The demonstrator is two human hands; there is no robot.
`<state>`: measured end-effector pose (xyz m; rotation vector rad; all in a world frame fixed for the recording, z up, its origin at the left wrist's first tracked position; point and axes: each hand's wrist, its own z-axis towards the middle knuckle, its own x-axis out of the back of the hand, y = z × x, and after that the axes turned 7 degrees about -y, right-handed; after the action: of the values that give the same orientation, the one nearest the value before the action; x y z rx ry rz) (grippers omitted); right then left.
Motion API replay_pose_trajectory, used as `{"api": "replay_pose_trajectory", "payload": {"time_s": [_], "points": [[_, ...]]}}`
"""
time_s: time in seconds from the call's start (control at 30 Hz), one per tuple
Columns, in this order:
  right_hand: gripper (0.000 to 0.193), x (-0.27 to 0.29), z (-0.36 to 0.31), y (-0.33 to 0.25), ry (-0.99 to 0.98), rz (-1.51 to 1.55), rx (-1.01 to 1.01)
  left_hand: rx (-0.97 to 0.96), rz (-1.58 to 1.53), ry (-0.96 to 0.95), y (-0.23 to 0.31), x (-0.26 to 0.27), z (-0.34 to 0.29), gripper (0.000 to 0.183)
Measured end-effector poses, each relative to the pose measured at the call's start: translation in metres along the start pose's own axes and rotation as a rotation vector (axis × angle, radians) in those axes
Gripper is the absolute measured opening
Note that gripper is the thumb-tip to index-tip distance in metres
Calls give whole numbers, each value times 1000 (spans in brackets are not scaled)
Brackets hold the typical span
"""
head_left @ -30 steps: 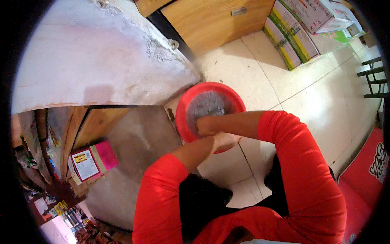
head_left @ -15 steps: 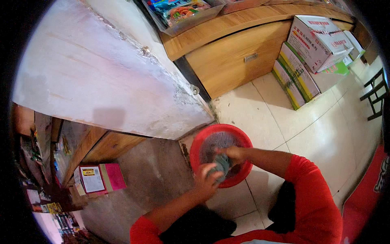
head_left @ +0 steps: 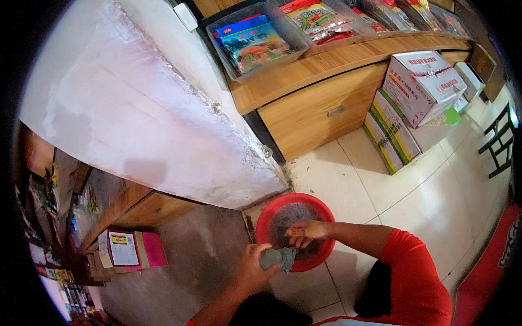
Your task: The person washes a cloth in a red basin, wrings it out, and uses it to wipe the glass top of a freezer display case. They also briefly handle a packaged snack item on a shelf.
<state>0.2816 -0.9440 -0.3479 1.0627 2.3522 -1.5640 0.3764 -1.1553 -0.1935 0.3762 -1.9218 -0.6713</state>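
Observation:
A wet-looking grey-green cloth (head_left: pixel 278 259) is bunched up in my left hand (head_left: pixel 255 267), whose fingers wrap round it at the near left rim of a red basin (head_left: pixel 328 254). The basin stands on the floor with greyish, bubbly water (head_left: pixel 288 217) in it. Over the water is my right hand (head_left: pixel 307 232), its fingers apart and slightly curled, holding nothing. The free end of the cloth points toward the right hand, with a small gap between them.
A white wall corner (head_left: pixel 266 190) rises just beyond the basin. Stacked cartons (head_left: pixel 416 92) stand by a wooden counter (head_left: pixel 321 108) topped with trays of packets (head_left: pixel 255 43). A pink-and-white box (head_left: pixel 133 250) sits at left, a black stool (head_left: pixel 497 141) far right.
Both hands were on the cloth above the basin; the right hand has let go. My left hand has drawn the cloth slightly left and nearer. The whole view has shifted upward.

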Motion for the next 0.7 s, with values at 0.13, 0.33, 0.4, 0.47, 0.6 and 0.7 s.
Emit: {"api": "replay_pose_trajectory", "payload": {"time_s": [0.13,0.33,0.4,0.47,0.6,0.7], "points": [[64,8,11,10,-130,-750,-52,91,-77,26,-12,-4,-1,58],[80,-37,-31,-19,-235,-190,-33,389,-775,66,-24,-22,3,61],[74,-36,-43,-25,-144,-366,-16,412,-879,20,-31,-24,3,61],[64,-32,-54,-34,-57,-718,47,462,-845,-51,-40,-28,4,61],[52,-14,-75,-55,358,-1076,418,572,-1057,-161,-23,-35,15,55],[51,-11,-77,-69,478,-609,601,472,-1184,15,-7,-45,19,55]]}}
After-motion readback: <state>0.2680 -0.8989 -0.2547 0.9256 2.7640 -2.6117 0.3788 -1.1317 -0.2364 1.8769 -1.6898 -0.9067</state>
